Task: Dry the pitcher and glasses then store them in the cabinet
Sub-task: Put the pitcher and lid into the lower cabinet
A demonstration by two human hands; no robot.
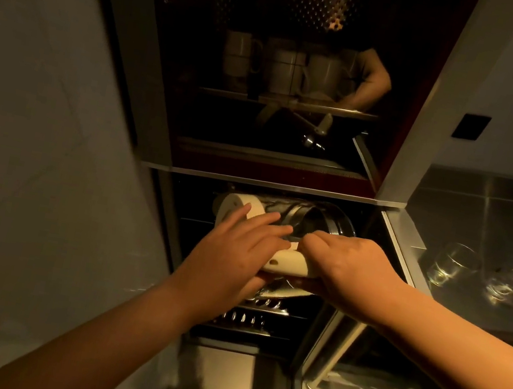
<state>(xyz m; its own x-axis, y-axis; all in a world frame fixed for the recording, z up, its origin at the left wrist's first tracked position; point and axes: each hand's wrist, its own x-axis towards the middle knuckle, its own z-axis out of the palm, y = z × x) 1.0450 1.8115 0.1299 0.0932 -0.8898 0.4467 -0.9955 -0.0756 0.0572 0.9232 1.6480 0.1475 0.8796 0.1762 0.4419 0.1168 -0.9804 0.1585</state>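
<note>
Room: dim kitchen corner, grey wall panels left and right.
Surface: steel counter [500, 203] at right, reflective.
Cabinet [411, 125]: open, tall, dark inside; upper shelf carries a row of white mugs [284, 69].
Pitcher [322, 223]: glass body, cream handle and base, lying on its side at the cabinet's lower opening, above a wire rack [246, 319].
Left hand [234, 252]: fingers fairly straight, resting on the pitcher's cream part.
Right hand [348, 269]: curled over the handle, gripping it.
Glasses [451, 266]: two, clear, on the counter, well apart from the hands.
</note>
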